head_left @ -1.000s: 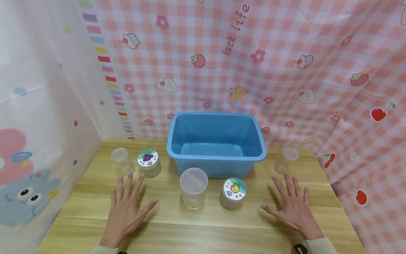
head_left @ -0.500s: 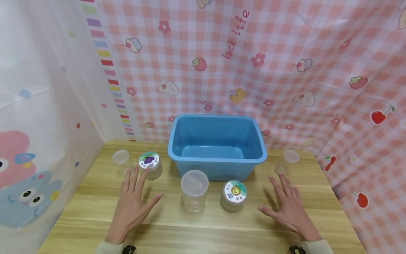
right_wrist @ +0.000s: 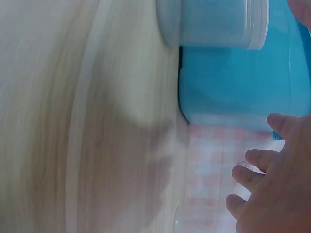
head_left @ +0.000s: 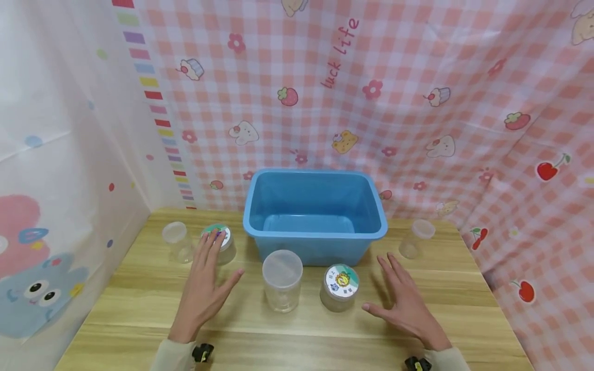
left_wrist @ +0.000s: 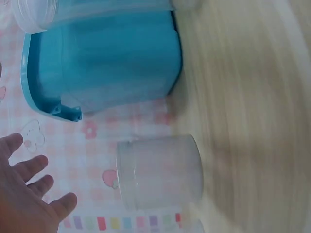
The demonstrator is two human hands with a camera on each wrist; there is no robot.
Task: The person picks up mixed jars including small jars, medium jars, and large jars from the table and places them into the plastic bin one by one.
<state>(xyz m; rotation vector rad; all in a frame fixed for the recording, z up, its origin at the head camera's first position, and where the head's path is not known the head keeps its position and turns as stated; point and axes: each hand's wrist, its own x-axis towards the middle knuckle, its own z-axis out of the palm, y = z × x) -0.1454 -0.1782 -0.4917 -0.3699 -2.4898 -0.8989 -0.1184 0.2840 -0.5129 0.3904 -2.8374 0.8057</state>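
My left hand (head_left: 201,291) is raised over the table with its fingers straight, fingertips overlapping the lid of a short clear jar (head_left: 226,250) in the head view. In the left wrist view that jar (left_wrist: 160,172) stands apart from the fingers. My right hand (head_left: 406,304), fingers extended and thumb spread, hovers right of another short jar (head_left: 340,286) with a sun picture on its lid. Neither hand holds anything. Between the hands stands a taller clear jar (head_left: 283,283) with a plain frosted lid. A blue plastic bin (head_left: 315,247) stands behind these jars.
Slim clear jars stand at the back left (head_left: 178,241) and back right (head_left: 416,238) of the wooden table (head_left: 287,353). A pink checked cloth (head_left: 297,123) hangs behind the bin. A white printed cloth (head_left: 79,180) hangs on the left.
My left hand has moved forward and right, up to the short jar at left. My right hand has shifted left, closer to the sun-lidded jar. The jars and bin stay in place.
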